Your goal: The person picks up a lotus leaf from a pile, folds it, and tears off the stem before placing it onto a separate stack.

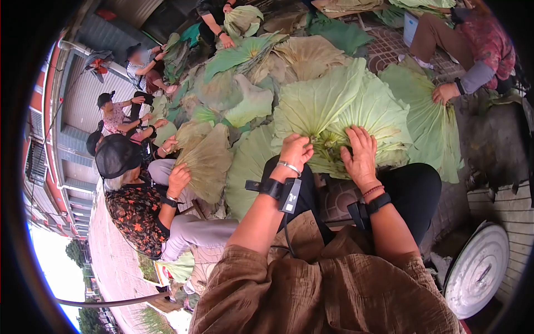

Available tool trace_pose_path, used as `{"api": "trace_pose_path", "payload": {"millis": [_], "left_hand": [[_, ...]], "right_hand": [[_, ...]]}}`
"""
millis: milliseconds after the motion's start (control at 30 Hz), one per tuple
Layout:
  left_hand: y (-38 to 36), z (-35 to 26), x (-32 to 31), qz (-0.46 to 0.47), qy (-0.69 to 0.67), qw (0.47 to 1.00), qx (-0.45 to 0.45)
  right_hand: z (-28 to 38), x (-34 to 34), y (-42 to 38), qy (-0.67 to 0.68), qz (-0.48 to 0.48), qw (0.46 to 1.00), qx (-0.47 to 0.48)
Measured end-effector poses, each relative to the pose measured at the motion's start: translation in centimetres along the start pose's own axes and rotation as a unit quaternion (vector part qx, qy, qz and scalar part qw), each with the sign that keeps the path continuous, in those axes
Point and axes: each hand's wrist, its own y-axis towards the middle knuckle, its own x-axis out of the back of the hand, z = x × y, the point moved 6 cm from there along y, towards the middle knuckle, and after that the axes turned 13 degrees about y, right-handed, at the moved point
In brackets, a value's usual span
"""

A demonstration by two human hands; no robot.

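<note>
A stack of pale green lotus leaves (322, 100) lies spread over my knees, its veins running in to a yellowish centre. My left hand (296, 152) is closed in a pinch on a lotus leaf beside that centre, with the thumb and fingertips together. To the right of the centre, my right hand (362, 155) lies on the leaves, fingers stretched out and thumb apart. The undersides below the hands are partly hidden. Black bands with small devices circle both wrists.
A large heap of lotus leaves (245, 94) fills the ground ahead. At left, a person in a dark cap (118, 156) holds a brownish leaf (206, 161). Another person's hand (446, 93) touches a green leaf at right. A round metal lid (477, 271) stands at lower right.
</note>
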Motion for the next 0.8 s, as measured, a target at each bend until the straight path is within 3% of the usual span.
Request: {"api": "trace_pose_path", "payload": {"millis": [67,200,267,367,433,467,533,600,633,667,733,800], "left_hand": [[-0.5,-0.6,0.6,0.005,-0.002,1.000,-0.001],[-2.4,-5.0,4.4,0.037,-0.046,0.994,-0.087],[-2.6,-6.1,8.7,0.000,-0.045,0.991,-0.126],[-2.0,-4.2,16.5,-0.091,-0.054,0.988,-0.110],[-1.0,-0.2,22.1,-0.180,-0.068,0.980,-0.042],[-1.0,1.4,23.4,-0.188,-0.074,0.979,-0.040],[-1.4,6.5,25.8,-0.210,-0.047,0.973,0.081],[-1.6,11.6,26.7,-0.227,-0.076,0.962,0.130],[-1.5,14.8,27.8,-0.234,-0.097,0.952,0.172],[0.9,19.7,30.3,-0.161,-0.115,0.967,0.159],[-1.5,21.5,27.5,-0.249,-0.128,0.924,0.261],[-2.3,22.7,25.5,-0.213,-0.115,0.928,0.284]], "right_hand": [[-0.2,-0.1,0.0,-0.002,0.003,1.000,-0.003],[-0.3,-0.2,-0.1,0.000,0.003,1.000,0.006],[0.1,-0.1,-0.1,-0.007,0.010,1.000,0.011],[0.1,-0.4,-0.2,0.001,0.014,1.000,0.015],[0.1,-0.3,-0.2,-0.004,0.004,1.000,0.016],[0.0,-0.5,-0.2,-0.001,0.014,1.000,0.020],[-0.1,-0.7,-0.3,-0.013,-0.001,0.999,0.039],[0.0,-0.8,-0.5,-0.016,0.011,0.999,0.049],[0.2,-0.8,-0.5,-0.021,0.008,0.998,0.056],[0.2,-0.9,-0.5,-0.027,0.005,0.998,0.065],[0.1,-1.2,-0.6,-0.028,0.016,0.996,0.085],[0.0,-1.3,-0.6,-0.029,0.009,0.996,0.081]]}}
